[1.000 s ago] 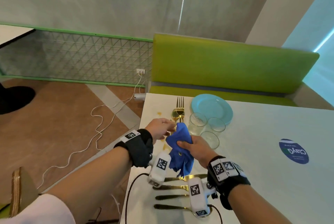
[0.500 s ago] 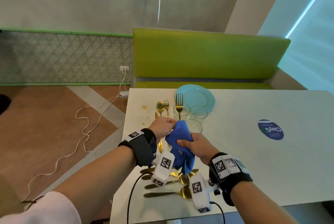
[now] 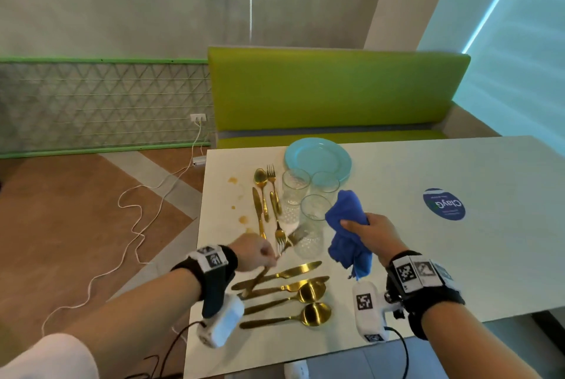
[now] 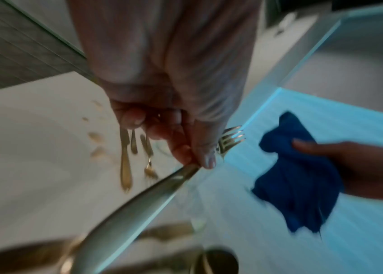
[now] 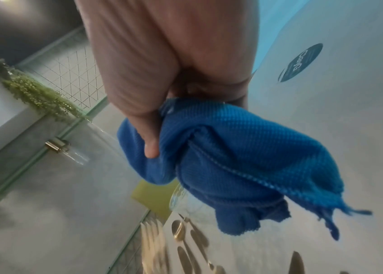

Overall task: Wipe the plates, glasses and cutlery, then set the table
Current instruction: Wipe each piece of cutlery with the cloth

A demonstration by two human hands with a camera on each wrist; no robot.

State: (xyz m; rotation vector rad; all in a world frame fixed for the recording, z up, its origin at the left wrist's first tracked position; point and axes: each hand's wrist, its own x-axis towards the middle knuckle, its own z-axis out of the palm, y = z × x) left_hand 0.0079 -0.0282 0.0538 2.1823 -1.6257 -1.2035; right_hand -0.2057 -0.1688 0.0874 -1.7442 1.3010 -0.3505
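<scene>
Over the counter [image 3: 428, 256], your left hand [image 3: 253, 252] grips a fork [image 4: 139, 200]; your right hand [image 3: 374, 230] clutches the cloth [image 3: 347, 226].

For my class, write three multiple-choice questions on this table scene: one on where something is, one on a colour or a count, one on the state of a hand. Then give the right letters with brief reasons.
1. Where does the plate sit?
A. at the table's far edge, behind the glasses
B. on the bench
C. on the floor

2. What colour is the cloth?
A. red
B. blue
C. white

3. What is the left hand doing?
A. resting flat on the table
B. holding a glass
C. gripping a fork

Answers: 1 A, the plate lies beyond the three glasses. 2 B, the cloth in the right hand is blue. 3 C, the left wrist view shows fingers curled round the fork's handle.
</scene>
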